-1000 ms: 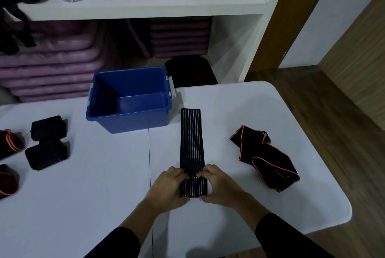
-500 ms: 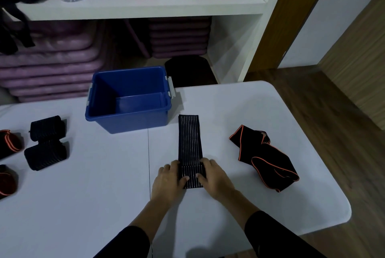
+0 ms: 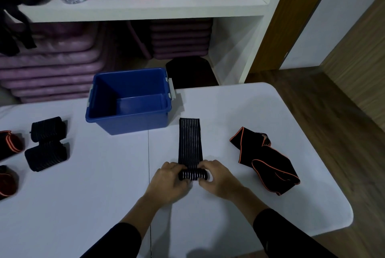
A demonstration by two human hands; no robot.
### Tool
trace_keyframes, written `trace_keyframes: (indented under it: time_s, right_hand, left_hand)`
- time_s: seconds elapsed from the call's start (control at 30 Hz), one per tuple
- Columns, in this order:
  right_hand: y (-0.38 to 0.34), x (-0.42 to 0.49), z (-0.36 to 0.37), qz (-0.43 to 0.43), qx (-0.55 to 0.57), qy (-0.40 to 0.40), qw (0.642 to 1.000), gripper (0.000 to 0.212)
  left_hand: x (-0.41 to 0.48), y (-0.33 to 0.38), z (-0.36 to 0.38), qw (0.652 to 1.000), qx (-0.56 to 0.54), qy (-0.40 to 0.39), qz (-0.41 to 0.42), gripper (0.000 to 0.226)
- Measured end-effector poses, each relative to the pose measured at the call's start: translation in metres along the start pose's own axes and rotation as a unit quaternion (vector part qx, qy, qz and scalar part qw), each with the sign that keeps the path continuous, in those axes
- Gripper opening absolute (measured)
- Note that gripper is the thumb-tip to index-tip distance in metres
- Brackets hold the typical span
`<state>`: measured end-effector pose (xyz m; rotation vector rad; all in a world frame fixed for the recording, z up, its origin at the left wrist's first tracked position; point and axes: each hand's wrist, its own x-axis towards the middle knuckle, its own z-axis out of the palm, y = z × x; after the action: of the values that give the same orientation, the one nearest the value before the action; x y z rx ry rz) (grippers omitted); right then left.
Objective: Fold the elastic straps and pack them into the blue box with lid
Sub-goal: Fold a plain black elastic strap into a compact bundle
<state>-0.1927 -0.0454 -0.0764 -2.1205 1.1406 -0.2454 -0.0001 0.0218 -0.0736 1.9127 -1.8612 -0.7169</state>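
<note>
Black striped strap (image 3: 190, 143) at frame centre on the white desk (image 3: 104, 185), its near end rolled and gripped by curled fingers of left hand (image 3: 169, 181) and right hand (image 3: 218, 180), flat end reaching toward the open blue box (image 3: 129, 122) up-left; orange-edged strap (image 3: 268, 160) lies right.

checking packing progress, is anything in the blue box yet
No, the box shows only its bare blue inside.
</note>
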Motion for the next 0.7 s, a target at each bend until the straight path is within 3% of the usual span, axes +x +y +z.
trace_keyframes:
  time_s: [0.1, 0.27, 0.4, 0.5, 0.6, 0.7]
  right_hand:
    - [-0.005, 0.01, -0.002, 0.064, 0.034, -0.015, 0.997, 0.027]
    - [-0.008, 0.023, 0.005, 0.124, 0.007, 0.028, 0.992, 0.031]
    - [-0.007, 0.024, 0.007, 0.066, -0.012, 0.052, 0.996, 0.048]
    - [0.001, 0.022, 0.006, 0.0, -0.025, 0.021, 0.999, 0.046]
    - [0.011, 0.019, 0.005, -0.035, -0.036, -0.024, 0.998, 0.069]
    - [0.016, 0.02, 0.006, -0.06, -0.049, -0.026, 0.997, 0.07]
  left_hand:
    - [0.009, 0.004, -0.005, 0.993, -0.062, -0.022, -0.099, 0.029]
    - [0.02, 0.013, 0.005, 0.983, -0.023, 0.003, -0.183, 0.033]
    - [0.021, 0.014, 0.006, 0.993, 0.046, 0.047, -0.099, 0.055]
    - [0.016, 0.006, 0.007, 0.996, 0.088, 0.012, -0.019, 0.058]
    - [0.013, -0.005, 0.01, 0.992, 0.124, -0.031, 0.008, 0.078]
    - [0.014, -0.006, 0.009, 0.992, 0.118, -0.021, 0.033, 0.073]
